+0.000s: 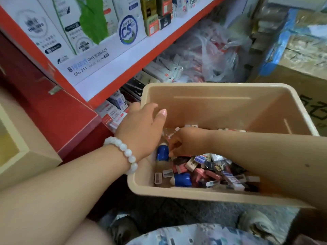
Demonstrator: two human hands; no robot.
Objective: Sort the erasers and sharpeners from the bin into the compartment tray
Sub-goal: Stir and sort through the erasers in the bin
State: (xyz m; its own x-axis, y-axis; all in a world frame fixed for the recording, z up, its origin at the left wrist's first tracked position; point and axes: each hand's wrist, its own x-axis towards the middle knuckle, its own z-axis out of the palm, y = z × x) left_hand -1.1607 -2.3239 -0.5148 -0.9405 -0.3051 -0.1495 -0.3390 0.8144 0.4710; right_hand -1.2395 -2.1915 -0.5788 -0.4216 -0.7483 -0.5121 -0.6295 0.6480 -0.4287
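Red shelving (pixel 74 89) fills the upper left of the frame, running on a slant toward the top centre; white cartons (pixel 70 32) stand on its white shelf board, one with a round blue "CS" badge; under the shelf, at upper centre, crumpled clear plastic bags (pixel 208 55) and small boxed goods lie heaped; a cardboard box (pixel 300 55) bound with blue tape sits at the upper right. Grey carpet (pixel 177 211) shows at the bottom centre, with patterned fabric below it at the bottom edge.

Centre right — the beige bin (pixel 221 195), big and open, its floor covered with a jumble of erasers (pixel 192 163) and sharpeners (pixel 167 173); a blue sharpener (pixel 182 180) lies near the front wall, another blue one (pixel 163 152) sits by the left wall. At the far left edge, a beige box corner (pixel 26 156) — whether that is the compartment tray, I cannot tell.

Both hands are in the bin; the left hand (pixel 143 128), a white bead bracelet (pixel 123 152) on its wrist, hangs over the left rim with fingers loose, holding nothing; the right hand (pixel 185 142) reaches down beside the blue sharpener, fingers curled round a small clear-wrapped piece (pixel 169 133) whose kind I cannot make out.
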